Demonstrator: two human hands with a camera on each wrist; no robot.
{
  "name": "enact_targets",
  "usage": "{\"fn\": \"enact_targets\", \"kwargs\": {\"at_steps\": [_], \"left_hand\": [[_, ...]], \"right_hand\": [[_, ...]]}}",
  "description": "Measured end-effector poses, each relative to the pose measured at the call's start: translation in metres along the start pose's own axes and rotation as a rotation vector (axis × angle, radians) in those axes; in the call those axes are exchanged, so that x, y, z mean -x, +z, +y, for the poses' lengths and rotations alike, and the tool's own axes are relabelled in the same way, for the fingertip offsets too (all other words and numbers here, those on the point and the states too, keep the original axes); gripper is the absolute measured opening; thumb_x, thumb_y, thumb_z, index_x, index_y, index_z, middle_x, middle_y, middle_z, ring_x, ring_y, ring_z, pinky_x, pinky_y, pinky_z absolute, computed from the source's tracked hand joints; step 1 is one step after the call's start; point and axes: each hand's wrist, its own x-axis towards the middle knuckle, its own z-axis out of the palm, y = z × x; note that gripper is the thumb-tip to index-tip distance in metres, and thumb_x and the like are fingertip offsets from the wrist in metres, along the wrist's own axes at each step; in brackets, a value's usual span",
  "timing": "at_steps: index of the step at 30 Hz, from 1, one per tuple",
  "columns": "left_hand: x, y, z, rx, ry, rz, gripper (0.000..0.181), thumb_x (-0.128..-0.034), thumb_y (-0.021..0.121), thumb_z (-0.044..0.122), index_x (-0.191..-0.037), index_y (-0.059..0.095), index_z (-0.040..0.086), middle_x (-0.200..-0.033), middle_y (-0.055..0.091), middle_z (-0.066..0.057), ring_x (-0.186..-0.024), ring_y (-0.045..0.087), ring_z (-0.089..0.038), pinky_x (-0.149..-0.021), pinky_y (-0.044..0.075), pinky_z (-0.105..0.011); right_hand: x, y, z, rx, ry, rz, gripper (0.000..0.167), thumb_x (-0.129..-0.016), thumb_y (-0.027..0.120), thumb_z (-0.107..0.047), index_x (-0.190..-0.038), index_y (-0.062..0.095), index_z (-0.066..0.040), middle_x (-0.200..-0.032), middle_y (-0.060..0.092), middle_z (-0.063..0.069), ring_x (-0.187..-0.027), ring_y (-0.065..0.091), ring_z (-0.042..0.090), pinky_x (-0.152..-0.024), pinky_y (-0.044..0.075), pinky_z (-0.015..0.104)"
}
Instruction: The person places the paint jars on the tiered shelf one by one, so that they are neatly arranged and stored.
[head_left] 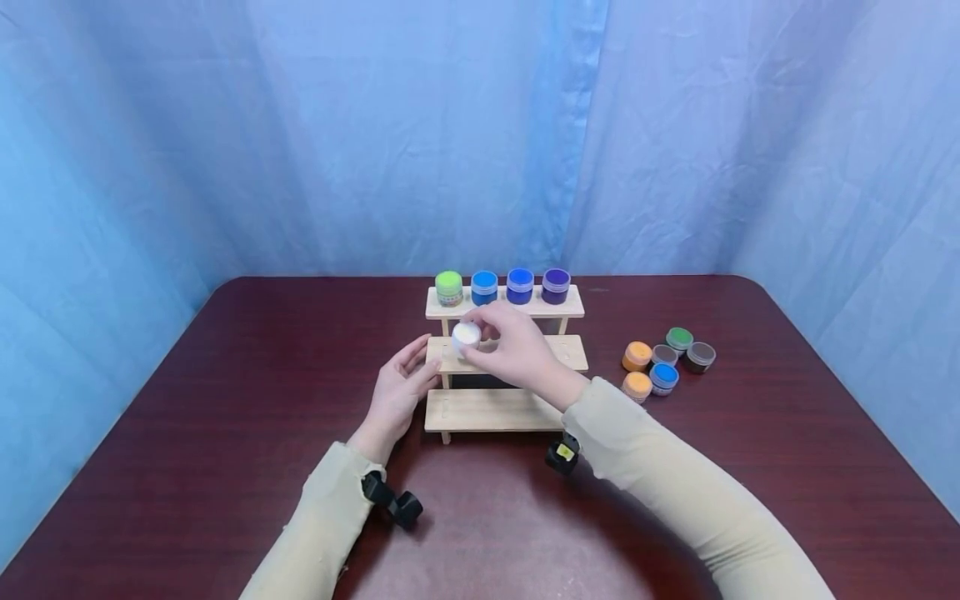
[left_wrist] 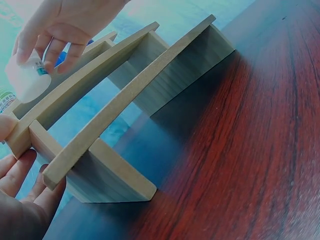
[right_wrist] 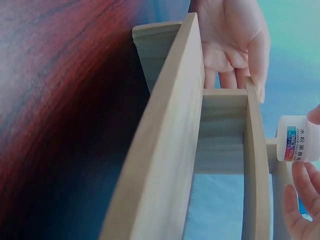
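Observation:
My right hand (head_left: 517, 346) pinches a small white paint jar (head_left: 466, 335) between thumb and fingers. The jar is over the left end of the middle shelf of a three-step wooden rack (head_left: 491, 410); in the right wrist view the white paint jar (right_wrist: 295, 138) appears just off the shelf, its printed label showing. At the rack's left end, my left hand (head_left: 395, 396) holds the middle shelf's edge, thumb on top and fingers beside and below. On the top shelf stand a light green jar (head_left: 449, 289), two blue jars (head_left: 484, 288) and a purple jar (head_left: 556, 286).
To the right of the rack, several paint jars stand grouped on the dark red table (head_left: 225, 400): orange jars (head_left: 637, 356), a green jar (head_left: 679, 339), a blue jar (head_left: 663, 378) and dark ones (head_left: 701, 357). Blue curtains (head_left: 405, 133) hang behind and beside the table.

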Motion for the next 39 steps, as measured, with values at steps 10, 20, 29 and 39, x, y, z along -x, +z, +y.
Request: {"fn": "enact_targets", "kwargs": {"at_steps": [10, 20, 29, 39], "left_hand": [[-0.001, -0.001, 0.0, 0.01, 0.002, -0.009, 0.053, -0.0936, 0.054, 0.0, -0.144, 0.036, 0.001, -0.141, 0.044, -0.02, -0.103, 0.056, -0.009, -0.078, 0.05, -0.019], [-0.001, -0.002, -0.001, 0.003, -0.001, -0.01, 0.053, -0.0943, 0.053, 0.0, -0.144, 0.035, 0.0, -0.143, 0.042, -0.02, -0.108, 0.054, -0.013, -0.075, 0.05, -0.017], [-0.002, -0.003, -0.002, 0.007, 0.011, -0.015, 0.053, -0.0933, 0.053, -0.002, -0.143, 0.037, 0.001, -0.143, 0.042, -0.021, -0.103, 0.055, -0.009, -0.076, 0.05, -0.017], [-0.001, -0.003, -0.001, 0.008, 0.016, -0.018, 0.053, -0.0935, 0.053, -0.001, -0.144, 0.036, -0.001, -0.142, 0.042, -0.022, -0.103, 0.056, -0.008, -0.076, 0.05, -0.017]], "right_hand": [[-0.003, 0.011, -0.004, -0.009, -0.009, -0.04, 0.03, -0.081, 0.074, -0.017, -0.108, 0.067, -0.008, -0.096, 0.066, 0.004, -0.083, 0.058, 0.016, -0.071, 0.049, 0.025], [-0.005, 0.016, -0.006, -0.001, -0.011, -0.04, 0.029, -0.081, 0.074, -0.018, -0.107, 0.067, -0.007, -0.101, 0.067, 0.006, -0.081, 0.058, 0.015, -0.071, 0.048, 0.026], [-0.006, 0.02, -0.004, 0.008, -0.001, -0.034, 0.029, -0.081, 0.074, -0.019, -0.107, 0.068, -0.008, -0.095, 0.065, 0.004, -0.078, 0.055, 0.014, -0.07, 0.047, 0.025], [-0.008, 0.02, -0.005, 0.009, 0.016, -0.054, 0.03, -0.083, 0.072, -0.018, -0.11, 0.067, -0.007, -0.094, 0.064, 0.004, -0.078, 0.055, 0.014, -0.069, 0.046, 0.026]]}}
